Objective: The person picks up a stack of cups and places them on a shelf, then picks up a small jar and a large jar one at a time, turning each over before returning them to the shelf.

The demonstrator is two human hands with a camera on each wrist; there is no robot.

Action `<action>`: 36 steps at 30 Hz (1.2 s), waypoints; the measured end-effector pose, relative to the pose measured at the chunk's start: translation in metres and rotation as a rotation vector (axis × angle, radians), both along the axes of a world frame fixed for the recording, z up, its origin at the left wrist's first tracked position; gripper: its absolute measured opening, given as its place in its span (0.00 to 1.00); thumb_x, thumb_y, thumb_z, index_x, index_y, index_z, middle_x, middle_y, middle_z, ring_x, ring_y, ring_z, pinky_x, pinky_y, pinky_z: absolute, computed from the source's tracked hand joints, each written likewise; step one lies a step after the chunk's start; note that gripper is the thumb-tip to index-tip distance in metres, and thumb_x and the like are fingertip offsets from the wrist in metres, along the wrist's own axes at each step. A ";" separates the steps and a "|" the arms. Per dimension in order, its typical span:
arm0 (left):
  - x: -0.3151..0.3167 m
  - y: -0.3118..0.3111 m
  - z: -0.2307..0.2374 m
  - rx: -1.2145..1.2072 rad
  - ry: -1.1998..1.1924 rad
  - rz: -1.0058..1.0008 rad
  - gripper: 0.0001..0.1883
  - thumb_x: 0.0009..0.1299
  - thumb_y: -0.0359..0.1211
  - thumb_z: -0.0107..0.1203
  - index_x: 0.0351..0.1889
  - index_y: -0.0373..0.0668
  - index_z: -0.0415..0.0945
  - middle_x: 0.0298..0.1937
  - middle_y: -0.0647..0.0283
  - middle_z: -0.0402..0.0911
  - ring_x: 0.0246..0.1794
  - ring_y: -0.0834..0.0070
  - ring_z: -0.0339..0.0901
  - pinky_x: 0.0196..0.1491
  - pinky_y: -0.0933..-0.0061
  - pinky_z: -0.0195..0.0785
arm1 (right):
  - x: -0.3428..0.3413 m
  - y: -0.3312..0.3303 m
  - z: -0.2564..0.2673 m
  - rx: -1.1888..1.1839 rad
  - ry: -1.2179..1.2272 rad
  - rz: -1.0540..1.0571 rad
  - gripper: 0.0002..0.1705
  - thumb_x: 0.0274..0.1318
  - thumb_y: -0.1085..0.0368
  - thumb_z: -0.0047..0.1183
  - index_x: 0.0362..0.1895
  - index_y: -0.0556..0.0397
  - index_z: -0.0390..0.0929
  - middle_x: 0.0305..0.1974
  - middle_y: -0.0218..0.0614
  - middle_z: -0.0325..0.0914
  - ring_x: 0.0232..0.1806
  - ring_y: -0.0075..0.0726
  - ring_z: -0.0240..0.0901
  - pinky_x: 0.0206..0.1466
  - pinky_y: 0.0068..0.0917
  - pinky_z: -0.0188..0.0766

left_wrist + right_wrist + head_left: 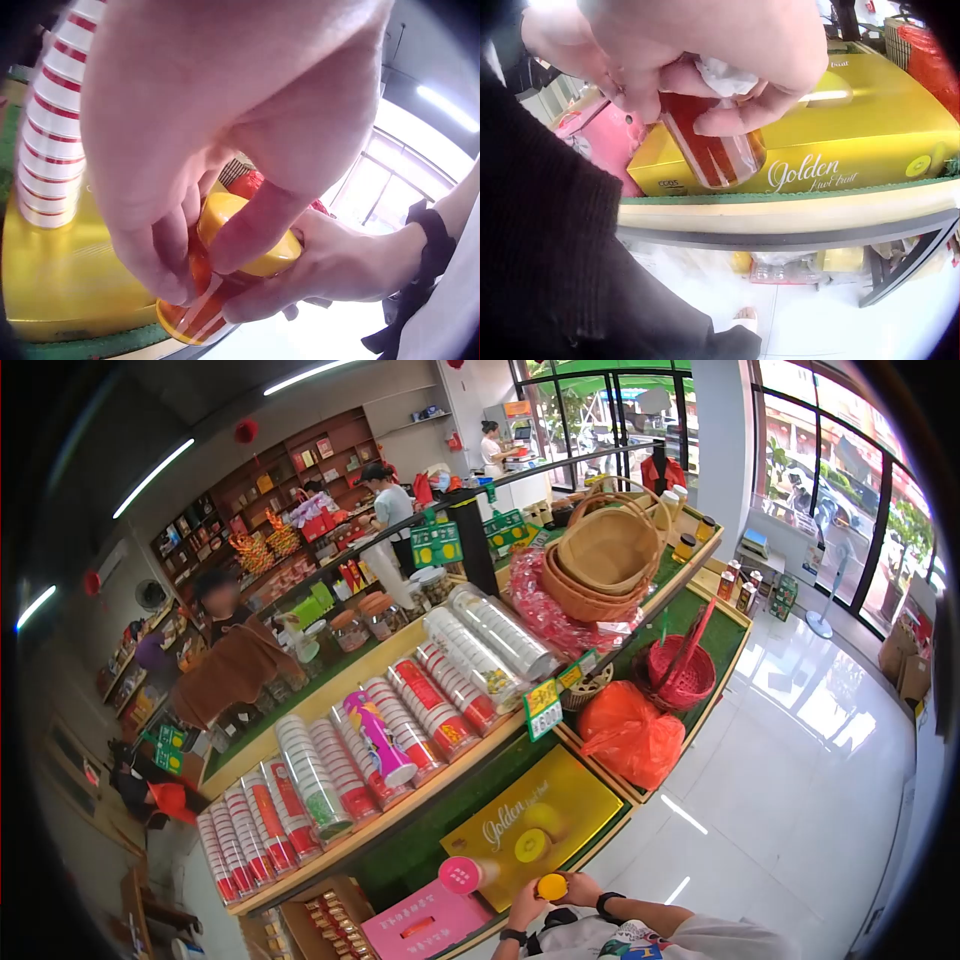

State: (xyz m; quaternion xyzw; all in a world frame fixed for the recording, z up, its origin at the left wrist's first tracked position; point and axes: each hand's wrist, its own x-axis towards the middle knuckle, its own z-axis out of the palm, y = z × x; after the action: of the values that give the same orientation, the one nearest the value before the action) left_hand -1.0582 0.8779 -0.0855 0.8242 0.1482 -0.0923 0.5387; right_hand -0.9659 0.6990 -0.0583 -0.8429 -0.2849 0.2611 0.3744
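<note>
A jar of reddish-amber contents with a yellow lid is held between both hands in front of the body. My left hand pinches the lid, its thumb lying across the yellow side. Around the jar's glass body curl the fingers of my right hand. Something white and crumpled, like tissue, shows among the right hand's fingers. Just beyond the hands lies a gold "Golden" kiwi fruit box, with a pink box to its left.
A clear tube of stacked cups with a pink end stands by the gold box. Rows of similar tubes fill the shelf above. An orange bag and a red basket sit to the right, beside the tiled floor.
</note>
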 end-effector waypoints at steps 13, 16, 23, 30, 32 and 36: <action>0.065 -0.115 0.176 -0.107 -0.428 0.075 0.51 0.56 0.36 0.76 0.76 0.40 0.57 0.66 0.45 0.75 0.65 0.58 0.76 0.66 0.61 0.69 | 0.061 -0.104 0.159 0.465 0.068 -0.244 0.41 0.36 0.42 0.77 0.53 0.54 0.84 0.40 0.43 0.87 0.40 0.38 0.84 0.49 0.31 0.77; 0.083 -0.140 0.212 -0.054 -0.432 0.046 0.54 0.54 0.36 0.78 0.76 0.37 0.54 0.63 0.46 0.77 0.65 0.63 0.76 0.65 0.64 0.70 | 0.069 -0.135 0.196 0.636 -0.033 -0.256 0.45 0.37 0.43 0.78 0.58 0.53 0.80 0.45 0.40 0.86 0.43 0.34 0.83 0.49 0.30 0.76; 0.097 -0.218 0.318 -0.074 -0.389 -0.432 0.54 0.59 0.43 0.75 0.78 0.38 0.52 0.64 0.44 0.77 0.68 0.59 0.74 0.66 0.61 0.68 | 0.048 -0.232 0.231 0.825 0.243 -0.439 0.41 0.33 0.56 0.83 0.54 0.57 0.80 0.45 0.31 0.85 0.47 0.24 0.79 0.54 0.28 0.77; 0.132 -0.289 0.358 0.238 -0.687 -0.752 0.44 0.58 0.55 0.71 0.68 0.42 0.70 0.57 0.54 0.79 0.55 0.58 0.81 0.56 0.63 0.75 | 0.029 -0.316 0.252 0.627 0.104 -0.414 0.33 0.30 0.55 0.80 0.43 0.56 0.84 0.24 0.27 0.82 0.23 0.16 0.74 0.28 0.18 0.73; 0.144 -0.310 0.368 0.351 -0.789 -0.879 0.40 0.58 0.56 0.70 0.63 0.42 0.74 0.50 0.56 0.80 0.49 0.58 0.81 0.51 0.63 0.76 | 0.023 -0.325 0.238 0.684 0.032 -0.476 0.32 0.29 0.54 0.80 0.42 0.56 0.84 0.23 0.26 0.81 0.21 0.17 0.72 0.26 0.19 0.72; 0.165 -0.345 0.372 0.422 -0.907 -1.060 0.32 0.59 0.57 0.67 0.53 0.44 0.79 0.39 0.61 0.78 0.37 0.62 0.79 0.40 0.63 0.74 | 0.015 -0.354 0.242 0.605 0.001 -0.560 0.31 0.29 0.55 0.79 0.40 0.57 0.83 0.24 0.28 0.82 0.23 0.17 0.72 0.29 0.20 0.73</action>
State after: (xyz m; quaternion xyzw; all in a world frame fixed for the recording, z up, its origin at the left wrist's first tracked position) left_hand -0.8930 0.5333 0.2870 0.8287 -0.4941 0.0401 0.2598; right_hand -0.9509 0.3452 0.1841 -0.7397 -0.1081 0.0539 0.6620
